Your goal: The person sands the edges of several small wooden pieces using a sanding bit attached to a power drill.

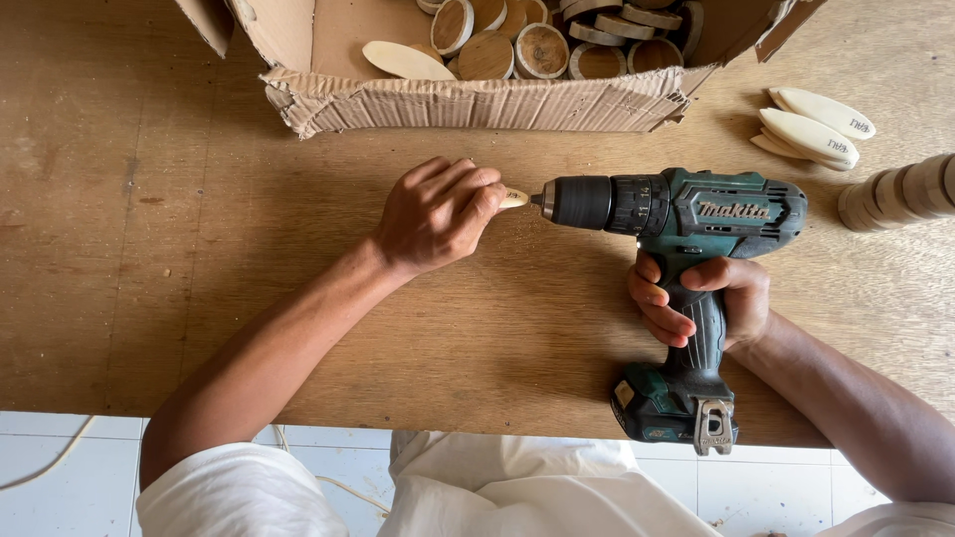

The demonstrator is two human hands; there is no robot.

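Wooden table [149, 249], left hand [433, 214] fingers [477, 184] pinching pale wood piece [513, 198], drill [676, 214] tip touching it

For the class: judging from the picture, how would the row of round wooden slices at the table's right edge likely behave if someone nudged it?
The row of wooden slices lies on its side, discs on edge, so it would probably roll. Seams between slices suggest separate pieces, likely to scatter. They look like stiff wood.
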